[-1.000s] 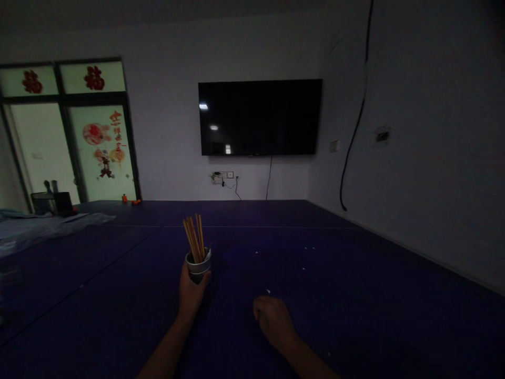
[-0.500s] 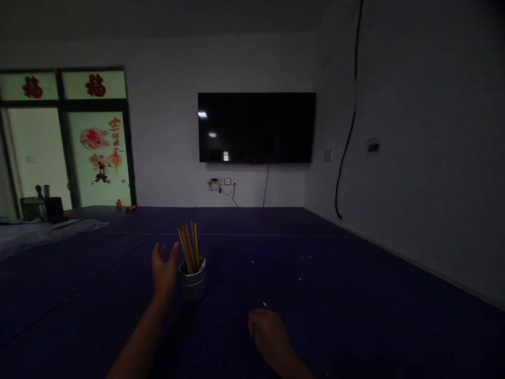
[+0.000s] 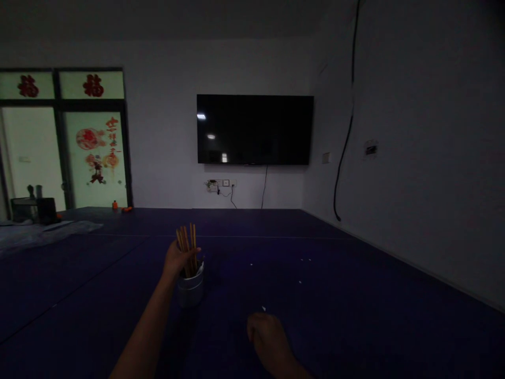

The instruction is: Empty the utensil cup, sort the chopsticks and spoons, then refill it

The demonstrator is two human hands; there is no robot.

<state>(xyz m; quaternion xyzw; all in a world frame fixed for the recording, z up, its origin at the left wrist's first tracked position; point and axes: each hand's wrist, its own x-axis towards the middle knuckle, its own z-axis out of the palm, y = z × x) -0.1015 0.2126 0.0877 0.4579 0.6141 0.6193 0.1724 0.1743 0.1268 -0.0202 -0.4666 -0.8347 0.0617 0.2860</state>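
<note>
A small metal cup (image 3: pixel 191 290) stands on the dark blue table (image 3: pixel 355 300) in front of me, with a bundle of wooden chopsticks (image 3: pixel 192 234) upright in it. My left hand (image 3: pixel 175 261) reaches over the cup's rim, its fingers and thumb closed around the lower part of the chopsticks. My right hand (image 3: pixel 265 336) rests on the table nearer to me and to the right, loosely curled into a fist with nothing visible in it. The room is dim.
A black television (image 3: pixel 254 129) hangs on the far wall, and a cable (image 3: pixel 342 158) runs down the right wall. At far left lie a crumpled plastic sheet (image 3: pixel 35 231) and a dark box (image 3: pixel 37 208). Small white specks (image 3: pixel 302 273) dot the table.
My left hand let go of the cup's side, opened beside it, then closed around the chopsticks above the rim. The cup now stands on the table. My right hand barely moved.
</note>
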